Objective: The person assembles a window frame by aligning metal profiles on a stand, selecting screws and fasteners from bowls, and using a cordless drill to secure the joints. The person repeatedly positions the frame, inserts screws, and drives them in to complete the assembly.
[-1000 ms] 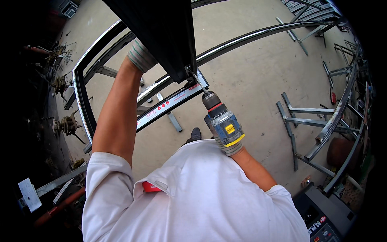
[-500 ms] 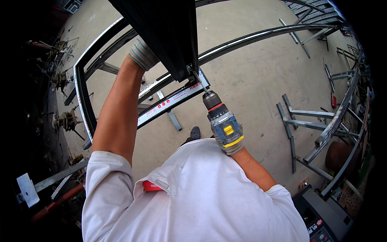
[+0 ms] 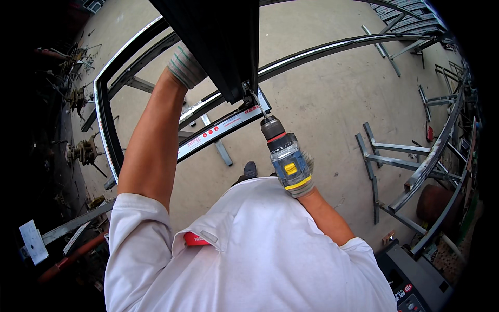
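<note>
A dark upright profile (image 3: 221, 47) rises towards me at the top centre, its near end close to the corner of a black frame. My left hand (image 3: 186, 66), in a striped work glove, grips the profile's left side; its fingertips are hidden behind it. My right hand (image 3: 307, 183), gloved too, is closed round a blue and grey cordless drill (image 3: 289, 165) with a yellow switch. The drill's thin bit meets the hardware (image 3: 248, 96) at the profile's near end; the exact contact is too small to make out. A labelled frame bar (image 3: 221, 130) lies just below.
The black-and-silver frame (image 3: 99, 104) stretches left, resting on metal supports (image 3: 223, 153). A long curved rail (image 3: 322, 49) runs to the upper right. Welded steel stands (image 3: 400, 148) occupy the right side. A grey machine (image 3: 416, 278) sits at lower right, and metal fittings (image 3: 83, 151) at left.
The profile and its near end have shifted slightly right in the picture. The drill has turned a little and its body sits slightly further left. Both hands keep their grip.
</note>
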Action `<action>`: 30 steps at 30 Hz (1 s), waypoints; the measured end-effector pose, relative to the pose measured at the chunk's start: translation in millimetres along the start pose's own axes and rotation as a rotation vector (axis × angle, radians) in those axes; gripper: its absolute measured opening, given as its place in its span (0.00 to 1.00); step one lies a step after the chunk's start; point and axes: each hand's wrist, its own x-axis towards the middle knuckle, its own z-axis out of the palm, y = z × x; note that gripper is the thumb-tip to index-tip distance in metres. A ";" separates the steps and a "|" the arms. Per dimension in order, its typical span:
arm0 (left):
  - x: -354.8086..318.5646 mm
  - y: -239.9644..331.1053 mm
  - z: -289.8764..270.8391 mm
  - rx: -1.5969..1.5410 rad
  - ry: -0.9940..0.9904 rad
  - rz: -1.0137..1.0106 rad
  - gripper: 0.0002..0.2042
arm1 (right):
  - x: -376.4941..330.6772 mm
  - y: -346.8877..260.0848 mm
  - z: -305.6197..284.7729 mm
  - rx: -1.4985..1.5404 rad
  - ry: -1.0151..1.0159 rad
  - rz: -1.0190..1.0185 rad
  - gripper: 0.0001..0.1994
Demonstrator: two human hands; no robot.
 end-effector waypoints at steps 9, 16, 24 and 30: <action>-5.7 11.9 -6.8 0.374 -0.104 0.056 0.06 | -3.5 1.5 -1.3 -2.100 -0.138 -0.807 0.13; -7.9 13.0 2.7 0.337 -0.086 0.069 0.05 | 7.4 6.5 -25.2 -1.412 0.010 -0.544 0.11; -4.2 9.5 6.2 0.257 -0.015 0.050 0.04 | 11.5 -5.2 -36.4 -1.918 -0.068 -0.754 0.12; 4.7 -2.0 -12.2 -0.128 -0.120 0.010 0.10 | 14.8 -3.4 -49.3 -2.166 -0.004 -0.689 0.20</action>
